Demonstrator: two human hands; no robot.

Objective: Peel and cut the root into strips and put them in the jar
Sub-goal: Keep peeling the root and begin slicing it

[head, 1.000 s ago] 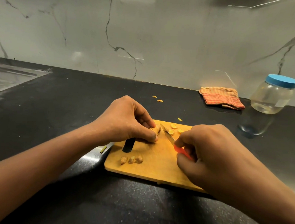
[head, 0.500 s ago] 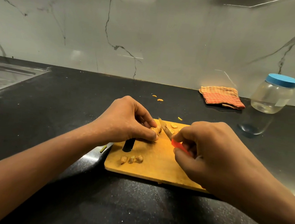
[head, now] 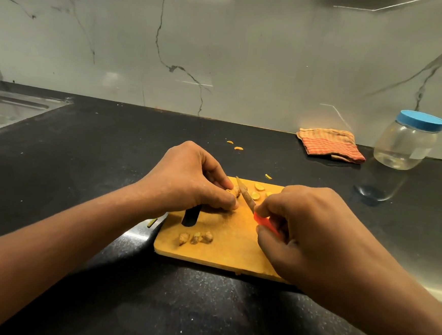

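Left hand (head: 187, 179) pins root (head: 234, 191) on board (head: 224, 249); right hand (head: 307, 227) grips knife (head: 245, 194), blade pointing away-left.

A black speckled table (head: 83, 156) runs up to the marble wall. A wooden cutting board (head: 224, 249) lies on it near the front. At the back right sit a folded striped cloth (head: 328, 144) and, just beside it, a clear jar (head: 405, 143) with its blue lid on. A few yellow scraps (head: 238, 148) are scattered behind the board.
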